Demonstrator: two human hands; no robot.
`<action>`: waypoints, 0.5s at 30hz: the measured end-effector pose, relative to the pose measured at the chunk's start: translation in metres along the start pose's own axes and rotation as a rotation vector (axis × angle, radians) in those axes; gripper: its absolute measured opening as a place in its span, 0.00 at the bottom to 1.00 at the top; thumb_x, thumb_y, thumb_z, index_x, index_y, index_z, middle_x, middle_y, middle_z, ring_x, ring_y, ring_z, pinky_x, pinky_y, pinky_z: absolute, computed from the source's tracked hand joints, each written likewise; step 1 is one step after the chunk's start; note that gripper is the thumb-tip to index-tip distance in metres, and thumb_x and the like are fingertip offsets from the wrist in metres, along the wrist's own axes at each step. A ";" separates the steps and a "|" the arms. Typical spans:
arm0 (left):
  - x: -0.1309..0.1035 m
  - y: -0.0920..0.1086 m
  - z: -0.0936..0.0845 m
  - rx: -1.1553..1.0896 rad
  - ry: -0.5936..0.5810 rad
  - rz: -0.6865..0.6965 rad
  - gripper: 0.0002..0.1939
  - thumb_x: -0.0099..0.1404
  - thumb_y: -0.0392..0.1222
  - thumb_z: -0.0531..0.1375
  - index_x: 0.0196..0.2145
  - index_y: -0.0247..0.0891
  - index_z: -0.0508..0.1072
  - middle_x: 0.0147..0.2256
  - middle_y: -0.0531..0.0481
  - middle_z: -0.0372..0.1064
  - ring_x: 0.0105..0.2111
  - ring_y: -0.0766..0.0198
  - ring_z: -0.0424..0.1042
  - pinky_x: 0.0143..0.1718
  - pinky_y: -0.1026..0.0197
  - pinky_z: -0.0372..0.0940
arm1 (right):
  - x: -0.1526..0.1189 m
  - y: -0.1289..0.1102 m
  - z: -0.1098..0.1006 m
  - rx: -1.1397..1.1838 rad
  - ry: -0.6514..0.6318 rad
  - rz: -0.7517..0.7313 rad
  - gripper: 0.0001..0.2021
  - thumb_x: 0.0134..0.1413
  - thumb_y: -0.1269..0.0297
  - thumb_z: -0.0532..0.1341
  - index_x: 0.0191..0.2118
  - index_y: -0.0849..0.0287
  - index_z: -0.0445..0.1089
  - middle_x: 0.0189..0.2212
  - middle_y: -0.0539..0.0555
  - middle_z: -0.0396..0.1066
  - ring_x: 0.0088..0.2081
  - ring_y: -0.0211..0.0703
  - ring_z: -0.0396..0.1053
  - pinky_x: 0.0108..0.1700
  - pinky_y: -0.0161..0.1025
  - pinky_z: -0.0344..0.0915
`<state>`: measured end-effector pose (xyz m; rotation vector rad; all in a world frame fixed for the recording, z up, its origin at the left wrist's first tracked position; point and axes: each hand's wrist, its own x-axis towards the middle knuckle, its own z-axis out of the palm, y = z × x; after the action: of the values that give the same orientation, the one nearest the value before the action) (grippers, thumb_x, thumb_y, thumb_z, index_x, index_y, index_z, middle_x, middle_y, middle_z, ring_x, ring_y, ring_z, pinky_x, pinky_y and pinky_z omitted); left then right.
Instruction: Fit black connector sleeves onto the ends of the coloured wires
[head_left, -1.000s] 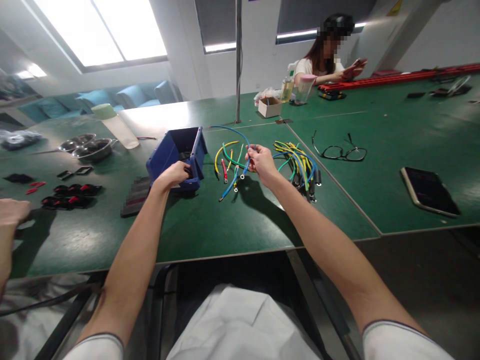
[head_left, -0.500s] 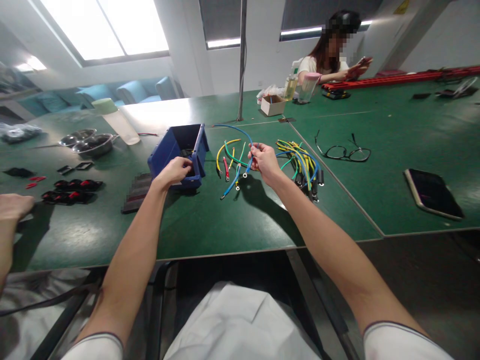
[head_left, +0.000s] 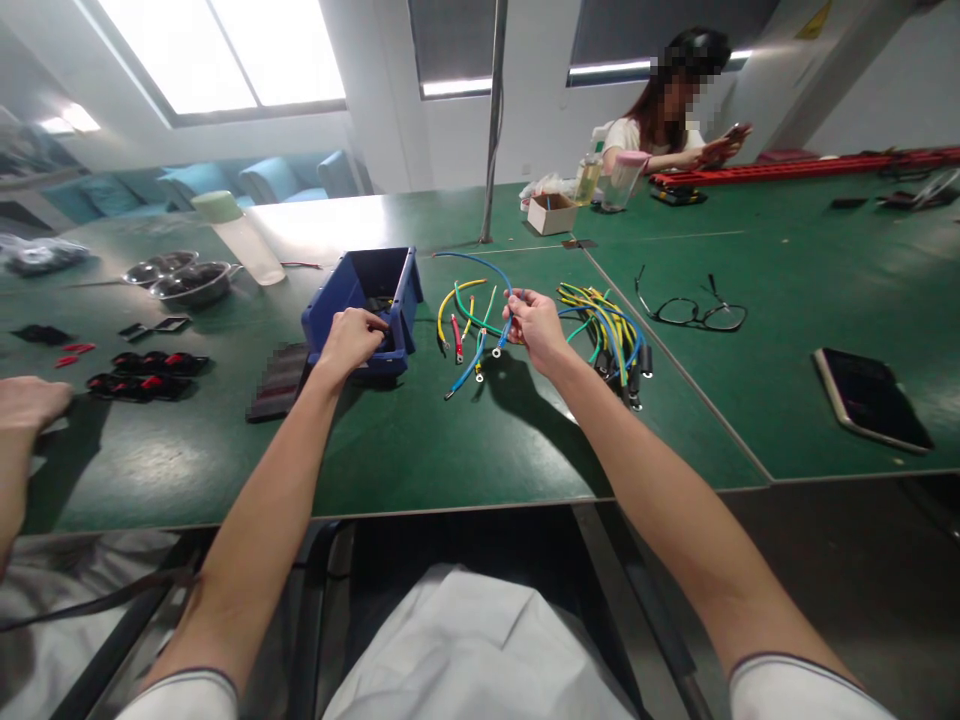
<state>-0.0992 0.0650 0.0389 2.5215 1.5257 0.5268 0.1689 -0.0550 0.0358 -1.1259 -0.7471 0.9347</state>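
My right hand (head_left: pixel 536 322) pinches a blue wire (head_left: pixel 486 262) between thumb and fingers. One end of that wire curves away to the far left, while a ring terminal (head_left: pixel 496 352) shows at the near end. My left hand (head_left: pixel 351 338) reaches over the front of a blue plastic bin (head_left: pixel 319 318), its fingertips down inside among small dark parts and largely hidden. Between the hands lie several short wires, among them a yellow wire (head_left: pixel 442 318) and a red wire (head_left: pixel 457 340). Just right of my right hand rests a bundle of yellow, green and blue wires (head_left: pixel 616 330) with black sleeves.
Eyeglasses (head_left: pixel 697 313) and a phone (head_left: pixel 874 400) lie to the right. Leftward are black-and-red parts (head_left: pixel 150 375), metal bowls (head_left: pixel 193 285), a bottle (head_left: pixel 244 240) and another person's hand (head_left: pixel 34 402). A pole (head_left: pixel 493 130) rises behind. Someone sits across the table (head_left: pixel 420 470).
The whole view has shifted slightly. My right hand keeps its hold on the blue wire, and my left hand stays in the bin with its fingers slightly moved.
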 end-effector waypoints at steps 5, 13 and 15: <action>-0.002 0.000 0.000 -0.110 0.023 -0.039 0.15 0.54 0.39 0.60 0.39 0.35 0.81 0.36 0.45 0.78 0.37 0.55 0.75 0.45 0.59 0.67 | 0.000 0.001 0.000 -0.005 -0.002 -0.008 0.02 0.57 0.68 0.58 0.36 0.60 0.63 0.19 0.44 0.62 0.13 0.27 0.52 0.15 0.29 0.50; -0.001 -0.001 0.008 -0.066 0.167 0.051 0.16 0.59 0.37 0.54 0.42 0.38 0.78 0.38 0.45 0.77 0.40 0.55 0.73 0.48 0.56 0.64 | -0.002 -0.001 0.000 0.000 -0.007 0.002 0.05 0.56 0.66 0.60 0.36 0.59 0.63 0.19 0.43 0.62 0.13 0.27 0.51 0.16 0.28 0.50; -0.002 0.002 0.009 -0.091 0.234 0.023 0.16 0.58 0.36 0.54 0.40 0.38 0.79 0.37 0.46 0.77 0.38 0.57 0.73 0.48 0.58 0.64 | -0.002 -0.002 0.000 0.001 -0.012 0.001 0.05 0.57 0.66 0.60 0.36 0.59 0.63 0.19 0.43 0.62 0.13 0.27 0.51 0.15 0.28 0.50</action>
<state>-0.0955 0.0626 0.0309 2.4821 1.5079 0.9010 0.1683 -0.0567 0.0375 -1.1210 -0.7559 0.9431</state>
